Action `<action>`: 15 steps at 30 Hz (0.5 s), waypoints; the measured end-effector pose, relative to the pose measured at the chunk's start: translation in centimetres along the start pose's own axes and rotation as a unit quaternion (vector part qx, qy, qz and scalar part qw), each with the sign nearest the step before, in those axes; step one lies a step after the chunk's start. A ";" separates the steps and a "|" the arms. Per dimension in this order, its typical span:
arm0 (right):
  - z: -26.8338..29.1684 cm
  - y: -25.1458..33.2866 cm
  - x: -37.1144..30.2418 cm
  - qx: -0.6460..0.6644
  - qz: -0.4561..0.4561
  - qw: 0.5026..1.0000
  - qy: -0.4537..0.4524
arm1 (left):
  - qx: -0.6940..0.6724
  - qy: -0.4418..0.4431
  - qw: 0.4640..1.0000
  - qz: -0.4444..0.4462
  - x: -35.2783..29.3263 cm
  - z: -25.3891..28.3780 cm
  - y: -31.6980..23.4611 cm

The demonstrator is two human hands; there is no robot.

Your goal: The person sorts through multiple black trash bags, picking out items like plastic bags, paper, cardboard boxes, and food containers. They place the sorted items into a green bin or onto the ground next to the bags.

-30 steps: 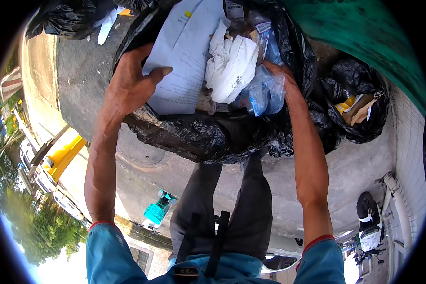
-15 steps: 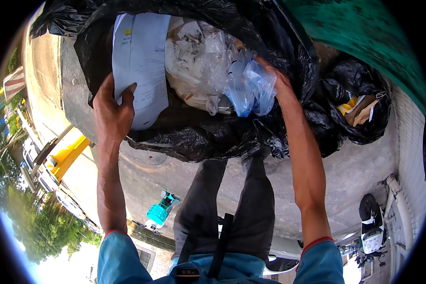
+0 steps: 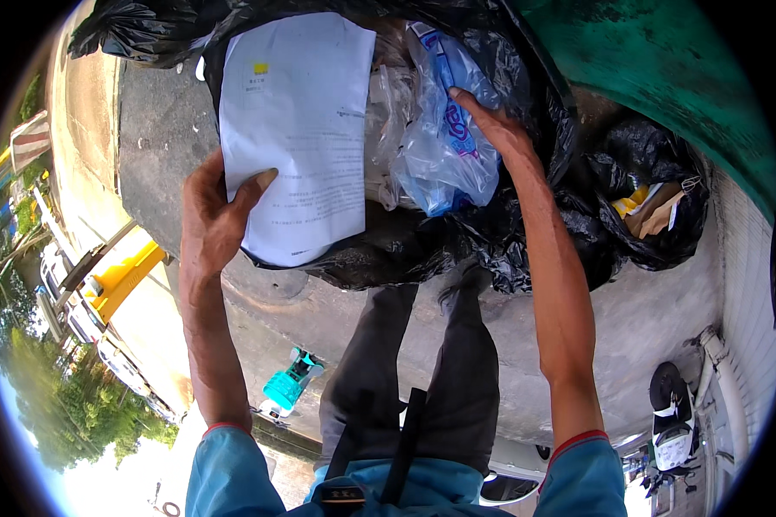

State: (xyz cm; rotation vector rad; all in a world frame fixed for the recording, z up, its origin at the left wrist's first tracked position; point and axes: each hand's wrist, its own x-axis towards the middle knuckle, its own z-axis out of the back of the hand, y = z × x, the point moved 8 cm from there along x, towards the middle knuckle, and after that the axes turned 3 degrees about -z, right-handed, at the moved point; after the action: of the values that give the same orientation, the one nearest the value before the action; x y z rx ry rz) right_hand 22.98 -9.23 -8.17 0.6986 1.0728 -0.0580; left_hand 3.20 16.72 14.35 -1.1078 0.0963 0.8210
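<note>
One printed paper (image 3: 306, 121) across mouth of black bag (image 3: 378, 261), pinched at edge by left hand (image 3: 212, 214) (thumb in front); right hand (image 3: 507, 136) on clear plastic bag (image 3: 433, 164) within, grip's closure cannot be told; paper could bend or slip, cause: single-edge hold.

green trees (image 3: 69, 409): left | motorbike (image 3: 672, 446): right | white pipe (image 3: 733, 389): right

You stand on grey pavement (image 3: 526, 345) in bright daylight. On your right, a pale wall (image 3: 746, 250) carries a whitish pipe (image 3: 727, 370) near a parked motorcycle (image 3: 672, 422); leafy trees (image 3: 69, 414) and a yellow panel (image 3: 128, 274) stand on your left.
</note>
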 end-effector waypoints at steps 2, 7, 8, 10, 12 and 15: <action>2.2 1.4 -2.3 -0.010 0.083 0.994 -0.077 | -0.115 0.004 0.993 0.026 -0.1 0.7 1.8; 1.7 4.9 -14.5 0.020 0.270 0.939 -0.211 | -0.362 0.031 0.929 0.076 -0.6 -2.7 5.3; 0.8 4.1 -15.2 0.069 0.258 0.941 -0.209 | -0.375 0.043 0.923 0.082 -1.0 -3.7 5.5; -3.1 2.3 -15.5 0.338 -0.005 0.934 0.114 | -0.409 0.069 0.905 0.092 -2.1 -6.7 5.4; -3.4 2.7 -16.1 0.236 0.075 0.962 0.118 | -0.405 0.081 0.903 0.119 -3.2 -9.2 5.0; -5.0 -0.2 -14.9 0.345 0.018 0.925 0.160 | -0.463 0.058 0.878 0.112 -4.8 -10.2 2.0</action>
State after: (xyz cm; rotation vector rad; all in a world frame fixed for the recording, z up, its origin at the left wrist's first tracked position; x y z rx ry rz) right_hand 11.61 -10.87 2.53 1.3998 1.3631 -0.3105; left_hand 1.82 6.15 10.17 -2.0833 -0.0869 1.0392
